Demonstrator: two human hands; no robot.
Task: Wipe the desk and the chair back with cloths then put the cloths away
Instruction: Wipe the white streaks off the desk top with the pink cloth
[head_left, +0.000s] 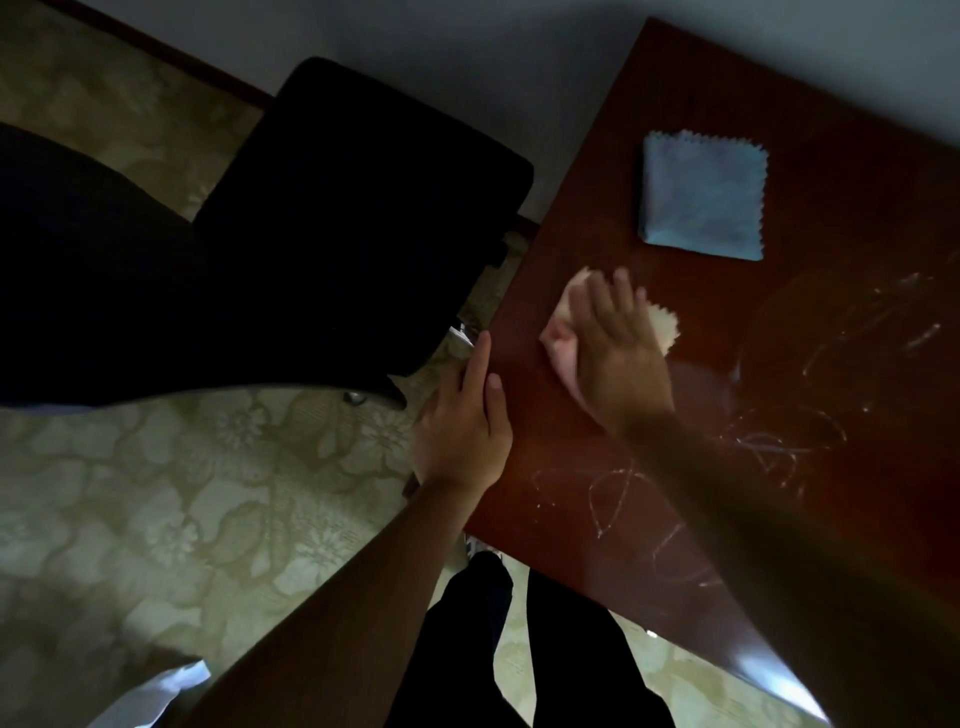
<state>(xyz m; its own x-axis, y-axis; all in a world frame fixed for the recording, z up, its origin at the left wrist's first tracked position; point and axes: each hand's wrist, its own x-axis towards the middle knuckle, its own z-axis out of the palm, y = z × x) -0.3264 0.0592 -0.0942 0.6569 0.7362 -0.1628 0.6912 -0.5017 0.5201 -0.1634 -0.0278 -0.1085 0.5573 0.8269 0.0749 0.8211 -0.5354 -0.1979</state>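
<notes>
Pressing one pale pink cloth (563, 343) flat on the dark red wooden counter (779, 389) (white scribbles), right hand (618, 353) fingers straight; left hand (462, 421) rests open on its edge; one folded blue cloth (701, 195) lies nearby; one black chair (311, 234) alongside.

The right hand (618, 358) hides most of the pink cloth (563, 340).

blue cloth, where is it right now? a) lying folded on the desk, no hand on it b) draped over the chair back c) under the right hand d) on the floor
a: the blue cloth lies folded on the desk, beyond the right hand, which presses a pink cloth flat; the left hand rests at the desk's edge.
</notes>
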